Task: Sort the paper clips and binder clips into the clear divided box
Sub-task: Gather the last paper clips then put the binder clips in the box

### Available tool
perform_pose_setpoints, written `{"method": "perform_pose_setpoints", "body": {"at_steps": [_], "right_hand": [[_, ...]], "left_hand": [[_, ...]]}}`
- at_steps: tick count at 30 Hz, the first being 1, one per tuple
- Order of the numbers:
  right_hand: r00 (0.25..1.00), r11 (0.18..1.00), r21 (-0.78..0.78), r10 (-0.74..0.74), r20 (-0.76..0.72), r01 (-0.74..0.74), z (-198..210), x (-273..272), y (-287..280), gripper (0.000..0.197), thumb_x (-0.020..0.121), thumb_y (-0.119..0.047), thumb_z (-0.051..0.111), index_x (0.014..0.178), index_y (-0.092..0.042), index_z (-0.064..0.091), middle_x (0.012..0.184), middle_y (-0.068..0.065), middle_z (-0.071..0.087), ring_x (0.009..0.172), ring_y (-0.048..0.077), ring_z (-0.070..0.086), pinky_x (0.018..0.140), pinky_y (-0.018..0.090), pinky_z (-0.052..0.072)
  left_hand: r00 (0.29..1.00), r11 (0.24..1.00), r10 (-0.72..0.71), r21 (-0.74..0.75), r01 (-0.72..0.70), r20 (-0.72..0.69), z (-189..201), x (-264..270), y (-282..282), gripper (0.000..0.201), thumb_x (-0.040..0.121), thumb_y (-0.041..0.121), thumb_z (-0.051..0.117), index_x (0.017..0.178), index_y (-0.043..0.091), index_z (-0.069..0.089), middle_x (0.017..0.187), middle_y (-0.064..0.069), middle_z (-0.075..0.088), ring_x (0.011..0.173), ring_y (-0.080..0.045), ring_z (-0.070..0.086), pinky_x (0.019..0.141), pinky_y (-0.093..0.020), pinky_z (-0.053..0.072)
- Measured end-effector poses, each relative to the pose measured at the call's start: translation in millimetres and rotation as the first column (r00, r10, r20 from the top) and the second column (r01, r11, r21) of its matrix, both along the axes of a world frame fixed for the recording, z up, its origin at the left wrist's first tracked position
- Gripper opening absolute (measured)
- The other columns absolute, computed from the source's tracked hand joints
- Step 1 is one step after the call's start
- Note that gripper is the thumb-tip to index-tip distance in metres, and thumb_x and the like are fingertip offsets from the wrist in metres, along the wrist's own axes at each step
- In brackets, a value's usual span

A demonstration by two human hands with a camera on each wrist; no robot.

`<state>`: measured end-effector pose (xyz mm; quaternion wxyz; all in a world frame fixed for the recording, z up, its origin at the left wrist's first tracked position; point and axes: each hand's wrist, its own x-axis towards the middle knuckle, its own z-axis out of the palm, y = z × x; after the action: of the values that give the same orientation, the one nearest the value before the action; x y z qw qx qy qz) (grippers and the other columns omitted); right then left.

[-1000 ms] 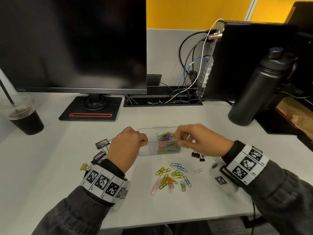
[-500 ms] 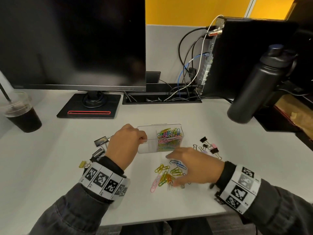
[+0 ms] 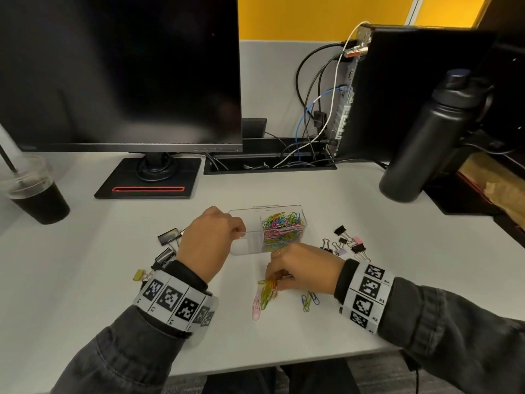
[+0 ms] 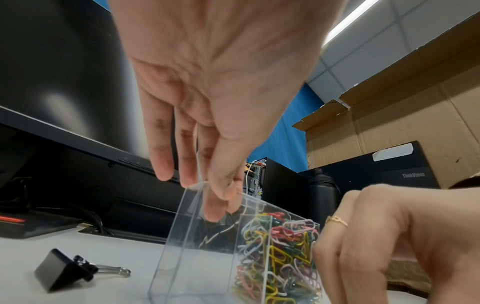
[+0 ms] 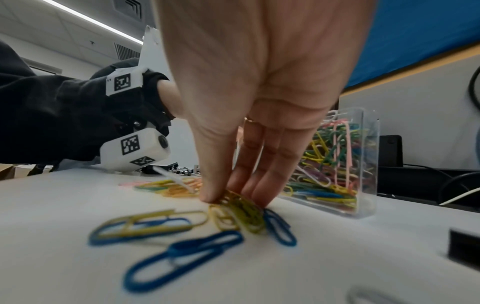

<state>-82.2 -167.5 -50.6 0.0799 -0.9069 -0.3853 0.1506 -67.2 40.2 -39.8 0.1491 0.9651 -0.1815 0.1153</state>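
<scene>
The clear divided box [image 3: 246, 246] stands mid-desk; its right compartment is packed with coloured paper clips [image 3: 282, 227] and its left one looks bare. My left hand [image 3: 238, 227] pinches the box's left wall [image 4: 193, 207] between thumb and fingers. In front of the box, my right hand [image 3: 274, 275] reaches down onto loose paper clips [image 3: 265, 294], with thumb and fingers [image 5: 210, 191] pinched on a yellow-green bunch [image 5: 240, 211]. Blue clips [image 5: 182, 257] lie beside it. Small binder clips [image 3: 348, 241] sit right of the box, larger black ones [image 3: 169, 236] to its left.
A monitor [image 3: 119, 72] on its stand is behind the box, with an iced coffee cup [image 3: 34, 194] at far left. A black bottle [image 3: 420, 143] and a cable tray [image 3: 270, 163] are at the back right. The desk's front edge [image 3: 284, 362] is just behind my wrists.
My right hand came away from the box's right compartment, dropped to the loose clips in front of it, and closed its fingers on a bunch. The left hand kept its hold on the box.
</scene>
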Motion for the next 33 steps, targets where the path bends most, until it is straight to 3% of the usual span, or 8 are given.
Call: {"method": "perform_pose_setpoints", "body": {"at_steps": [5,11,15,19,22,26,30,33], "right_hand": [[0.998,0.998,0.009,-0.061,0.017,0.06,0.7,9.2,-10.3,0.007,0.086,-0.017,0.064,0.087,-0.011,0.066,0.086,0.003,0.063,0.071,0.013,0.049,0.061,0.022,0.035],[0.99,0.97,0.209,-0.105,-0.099,0.123,33.3,8.3,-23.5,0.007,0.083,-0.017,0.07,0.087,-0.011,0.07,0.08,-0.002,0.065,0.068,0.007,0.057,0.064,0.01,0.045],[0.98,0.942,0.31,-0.168,0.104,0.129,69.6,18.7,-28.9,0.01,0.083,-0.022,0.071,0.09,-0.014,0.07,0.082,-0.006,0.063,0.071,0.006,0.058,0.069,0.013,0.048],[0.896,0.879,0.442,-0.333,0.294,0.181,74.9,37.8,-28.4,0.006,0.083,-0.017,0.07,0.085,-0.012,0.067,0.077,-0.004,0.06,0.07,0.01,0.056,0.066,0.018,0.049],[0.875,0.908,0.339,-0.359,0.325,0.247,55.7,44.6,-22.9,0.006,0.084,-0.017,0.068,0.089,-0.012,0.066,0.082,-0.003,0.056,0.073,0.011,0.051,0.073,0.03,0.051],[0.889,0.925,0.233,-0.361,0.281,0.301,44.5,41.5,-26.2,0.016,0.087,-0.017,0.064,0.102,-0.013,0.068,0.097,0.003,0.062,0.08,0.01,0.049,0.076,0.027,0.049],[0.909,0.941,0.265,-0.289,0.3,0.212,48.9,37.3,-29.3,0.022,0.09,-0.018,0.06,0.111,-0.015,0.067,0.105,0.001,0.062,0.091,0.014,0.054,0.085,0.03,0.049],[0.964,0.979,0.176,-0.142,0.226,0.103,44.6,33.0,-26.3,0.031,0.09,-0.021,0.061,0.121,-0.017,0.063,0.117,0.0,0.061,0.105,0.015,0.053,0.092,0.026,0.043]], "left_hand": [[1.0,1.0,0.003,-0.012,-0.003,-0.005,0.3,-0.5,0.4,0.015,0.092,0.02,0.056,0.094,0.022,0.071,0.084,0.005,0.069,0.096,-0.015,0.052,0.072,-0.03,0.046],[1.0,1.0,0.006,-0.015,-0.006,-0.001,-0.3,-0.6,-0.1,0.013,0.091,0.02,0.058,0.091,0.023,0.071,0.081,0.006,0.069,0.094,-0.015,0.053,0.07,-0.032,0.049],[1.0,1.0,0.005,-0.009,-0.004,0.004,-0.1,-0.3,-0.1,0.014,0.091,0.019,0.058,0.09,0.023,0.071,0.081,0.006,0.069,0.093,-0.016,0.053,0.07,-0.032,0.048],[1.0,1.0,0.006,-0.002,-0.006,-0.012,0.0,-0.4,-0.2,0.016,0.093,0.022,0.054,0.093,0.024,0.07,0.083,0.008,0.068,0.094,-0.012,0.051,0.072,-0.029,0.047],[1.0,1.0,0.01,-0.004,-0.01,-0.013,0.2,-0.7,0.0,0.016,0.093,0.022,0.054,0.092,0.025,0.07,0.082,0.008,0.068,0.094,-0.012,0.051,0.071,-0.03,0.047],[1.0,1.0,0.011,-0.001,-0.011,-0.021,1.0,-0.9,-0.2,0.017,0.094,0.023,0.053,0.095,0.024,0.07,0.085,0.008,0.068,0.096,-0.012,0.051,0.074,-0.03,0.047],[1.0,1.0,0.005,-0.008,-0.005,-0.006,1.1,-1.3,-0.6,0.014,0.092,0.022,0.056,0.093,0.023,0.07,0.082,0.006,0.069,0.094,-0.014,0.052,0.072,-0.031,0.047],[1.0,1.0,0.004,-0.016,-0.004,0.006,1.2,-1.6,-0.8,0.012,0.09,0.022,0.059,0.091,0.022,0.071,0.08,0.005,0.069,0.092,-0.015,0.053,0.069,-0.031,0.046]]}}
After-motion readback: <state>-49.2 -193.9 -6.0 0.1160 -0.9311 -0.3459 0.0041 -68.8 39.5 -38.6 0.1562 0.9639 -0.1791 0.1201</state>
